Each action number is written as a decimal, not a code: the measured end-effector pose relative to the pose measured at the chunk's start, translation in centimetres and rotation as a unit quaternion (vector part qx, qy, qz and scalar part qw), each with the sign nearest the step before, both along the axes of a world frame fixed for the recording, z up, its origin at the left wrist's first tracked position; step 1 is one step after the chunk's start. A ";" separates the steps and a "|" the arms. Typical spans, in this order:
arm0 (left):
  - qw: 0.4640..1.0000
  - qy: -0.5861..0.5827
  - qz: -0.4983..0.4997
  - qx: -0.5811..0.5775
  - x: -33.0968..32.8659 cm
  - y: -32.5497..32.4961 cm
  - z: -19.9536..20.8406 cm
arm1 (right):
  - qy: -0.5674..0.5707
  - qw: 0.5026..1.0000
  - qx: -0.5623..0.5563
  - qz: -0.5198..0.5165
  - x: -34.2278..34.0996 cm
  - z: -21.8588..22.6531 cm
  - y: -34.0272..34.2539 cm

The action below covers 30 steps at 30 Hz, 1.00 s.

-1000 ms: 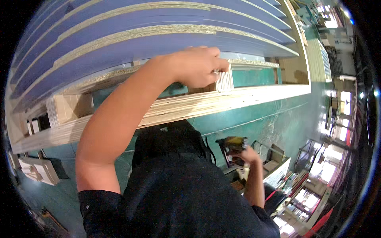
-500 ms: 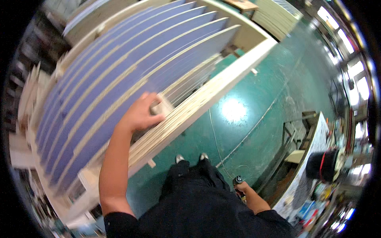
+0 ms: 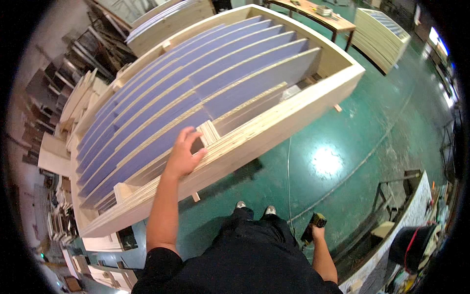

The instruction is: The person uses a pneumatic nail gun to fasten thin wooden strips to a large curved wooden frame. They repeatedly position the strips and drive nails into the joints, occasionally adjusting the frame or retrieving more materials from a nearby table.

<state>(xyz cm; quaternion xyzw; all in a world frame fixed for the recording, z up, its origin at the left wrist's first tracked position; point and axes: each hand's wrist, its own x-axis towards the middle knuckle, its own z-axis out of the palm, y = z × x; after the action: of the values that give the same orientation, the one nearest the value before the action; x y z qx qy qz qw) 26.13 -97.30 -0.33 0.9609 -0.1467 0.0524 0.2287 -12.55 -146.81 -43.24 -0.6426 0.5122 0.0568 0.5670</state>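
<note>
My left hand [image 3: 183,156] rests with fingers spread on a small plywood block [image 3: 209,133] at the near rim of a big wooden crate [image 3: 274,128]. Several blue-faced panels [image 3: 196,93] stand on edge in rows inside the crate. Down by my right leg, my right hand [image 3: 316,233] grips a yellow and black power tool [image 3: 313,226]. My feet stand on the green floor just in front of the crate.
Green concrete floor [image 3: 342,147] with a bright light glare and a thin cable lying across it. A wooden workbench [image 3: 313,12] and a stack of panels [image 3: 382,29] stand at the back. Piles of wood [image 3: 78,98] line the left. A black bin [image 3: 416,242] sits at lower right.
My view has swung up and back, so the whole crate shows now. My left hand has stayed on the block at the rim; my right hand hangs lower with the tool.
</note>
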 end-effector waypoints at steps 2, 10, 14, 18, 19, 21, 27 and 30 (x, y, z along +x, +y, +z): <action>0.999 0.018 0.014 -0.028 -2.0 -0.2 0.0 | 0.067 0.995 -0.040 0.068 0.3 -0.2 -0.9; 0.995 0.096 -0.001 0.034 -0.6 -2.2 -1.6 | 0.197 0.978 0.030 0.069 -7.3 1.2 -0.7; 0.991 0.102 -0.039 0.071 0.7 2.2 -2.2 | 0.128 0.981 -0.099 -0.108 -9.2 5.5 4.9; 0.958 0.178 0.004 0.224 -4.6 -0.8 2.6 | 0.165 0.929 -0.175 -0.283 -14.1 10.3 5.0; 0.969 0.170 -0.015 0.178 -5.4 -1.7 3.2 | 0.165 0.914 -0.194 -0.314 -16.9 10.4 4.8; 0.962 0.114 0.005 0.248 -4.3 0.6 1.6 | 0.180 0.875 -0.241 -0.380 -21.2 11.9 4.9; 0.967 0.051 -0.022 0.248 -4.9 0.1 1.9 | 0.295 0.804 -0.304 -0.417 -30.5 11.7 0.6; 0.994 0.104 -0.005 0.022 -1.3 7.3 -3.1 | 0.386 0.834 -0.248 -0.307 -39.4 7.5 -4.1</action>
<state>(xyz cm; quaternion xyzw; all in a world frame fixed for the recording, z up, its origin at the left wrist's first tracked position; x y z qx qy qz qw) 24.80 -89.96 -3.46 0.9651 -0.1280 -0.0526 0.2223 -51.98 -150.96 -35.76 -0.4971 0.8573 -0.0057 0.1338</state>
